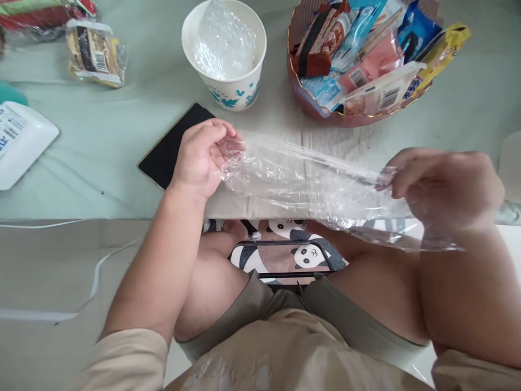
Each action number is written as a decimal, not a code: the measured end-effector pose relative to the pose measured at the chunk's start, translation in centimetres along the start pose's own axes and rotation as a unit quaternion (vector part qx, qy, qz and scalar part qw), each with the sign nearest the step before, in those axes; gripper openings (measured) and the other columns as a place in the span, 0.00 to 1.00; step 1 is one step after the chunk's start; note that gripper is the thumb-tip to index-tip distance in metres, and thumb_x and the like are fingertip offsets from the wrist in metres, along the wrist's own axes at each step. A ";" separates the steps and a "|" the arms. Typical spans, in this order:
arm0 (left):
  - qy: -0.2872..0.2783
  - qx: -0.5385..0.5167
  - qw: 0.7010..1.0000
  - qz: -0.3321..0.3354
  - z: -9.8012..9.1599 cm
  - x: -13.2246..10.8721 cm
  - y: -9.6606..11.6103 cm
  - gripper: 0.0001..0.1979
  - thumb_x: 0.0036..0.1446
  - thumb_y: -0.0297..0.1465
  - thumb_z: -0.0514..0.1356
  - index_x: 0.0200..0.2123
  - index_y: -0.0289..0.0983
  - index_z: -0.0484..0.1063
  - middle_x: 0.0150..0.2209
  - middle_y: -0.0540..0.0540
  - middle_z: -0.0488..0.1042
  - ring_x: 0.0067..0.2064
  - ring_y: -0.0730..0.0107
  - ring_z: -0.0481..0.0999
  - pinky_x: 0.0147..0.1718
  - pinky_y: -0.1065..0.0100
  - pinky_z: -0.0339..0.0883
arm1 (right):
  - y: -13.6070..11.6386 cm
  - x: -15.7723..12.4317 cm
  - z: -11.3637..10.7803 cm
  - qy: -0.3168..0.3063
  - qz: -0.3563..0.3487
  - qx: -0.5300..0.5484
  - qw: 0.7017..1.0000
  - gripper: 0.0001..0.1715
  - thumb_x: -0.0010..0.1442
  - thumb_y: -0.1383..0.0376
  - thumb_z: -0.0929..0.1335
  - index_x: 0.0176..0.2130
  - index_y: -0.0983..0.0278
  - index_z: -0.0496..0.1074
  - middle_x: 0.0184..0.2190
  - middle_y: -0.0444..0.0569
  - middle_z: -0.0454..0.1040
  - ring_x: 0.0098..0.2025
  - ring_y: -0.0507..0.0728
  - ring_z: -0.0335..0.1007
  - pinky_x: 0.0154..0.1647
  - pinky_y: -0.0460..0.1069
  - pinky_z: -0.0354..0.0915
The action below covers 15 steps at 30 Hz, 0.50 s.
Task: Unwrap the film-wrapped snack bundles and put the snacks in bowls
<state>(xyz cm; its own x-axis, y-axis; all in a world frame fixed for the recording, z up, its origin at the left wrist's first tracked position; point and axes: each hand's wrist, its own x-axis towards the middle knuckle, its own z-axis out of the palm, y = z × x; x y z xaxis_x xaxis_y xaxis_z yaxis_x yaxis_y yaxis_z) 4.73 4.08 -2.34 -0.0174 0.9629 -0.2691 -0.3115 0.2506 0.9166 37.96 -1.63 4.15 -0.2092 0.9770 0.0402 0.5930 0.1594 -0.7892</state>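
- Nearest us is our beige shirt, below the worktop's edge.
- Far left, we see a white pack with blue characters, turned sideways and too blurred for us to read.
- Next comes a wrapped snack with a dark band and a barcode; we can make out no brand.
- Our left hand overlaps a black flat device, its fingers curled and pinching one end of the clear plastic film.
- Beyond stands a paper tub printed with teal leaves and butterflies, crumpled clear plastic inside.
- That film stretches between our hands over the worktop's front edge. We judge it very light, limp, slippery and easily torn or stuck to itself; its opposite edges look the best hold.
- Above it, a gold-rimmed bowl carries snack packets; barcodes show, but we cannot read the lettering surely.
- Rightmost, our right hand is blurred, its fingers closed on the film's other end.
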 end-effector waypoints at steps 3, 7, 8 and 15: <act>-0.010 0.014 0.999 0.038 0.2 -0.3 -0.3 0.06 0.43 0.25 0.66 0.28 0.39 0.75 0.30 0.49 0.75 0.28 0.75 0.73 0.26 0.71 0.68 | 0.2 0.1 0.7 -0.127 0.014 -0.047 0.991 0.26 0.65 0.50 0.70 0.22 0.62 0.73 0.21 0.49 0.72 0.22 0.53 0.65 0.25 0.50 0.58; -0.021 0.059 0.997 0.040 0.2 -0.3 -0.7 0.18 0.39 0.18 0.65 0.35 0.41 0.75 0.43 0.48 0.75 0.36 0.70 0.78 0.26 0.71 0.71 | 0.3 -0.1 1.5 -0.182 -0.022 -0.099 0.978 0.24 0.66 0.50 0.69 0.24 0.60 0.75 0.29 0.48 0.77 0.26 0.52 0.68 0.32 0.51 0.62; -0.019 0.075 0.996 0.042 0.1 -0.2 -0.8 0.20 0.39 0.16 0.64 0.36 0.41 0.75 0.46 0.47 0.75 0.38 0.67 0.79 0.25 0.71 0.70 | 0.2 -0.1 1.5 -0.148 -0.024 -0.114 0.982 0.24 0.65 0.52 0.69 0.23 0.61 0.74 0.33 0.50 0.79 0.28 0.52 0.69 0.33 0.52 0.62; -0.131 0.085 0.988 0.019 -0.3 -0.5 -0.9 0.28 0.35 0.15 0.60 0.42 0.41 0.77 0.52 0.46 0.73 0.36 0.67 0.81 0.15 0.75 0.61 | -1.7 0.8 2.5 0.155 -0.008 -0.017 0.988 0.10 0.58 0.62 0.72 0.27 0.61 0.71 0.28 0.48 0.75 0.32 0.54 0.71 0.36 0.52 0.65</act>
<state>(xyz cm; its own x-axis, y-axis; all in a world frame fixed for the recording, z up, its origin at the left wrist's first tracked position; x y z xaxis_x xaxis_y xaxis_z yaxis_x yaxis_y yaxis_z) 4.71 3.30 -3.16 0.2275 0.9592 -0.1677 -0.1511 0.2049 0.9670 34.87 -1.48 3.95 0.0269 0.9698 0.2424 0.6182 0.1744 -0.7664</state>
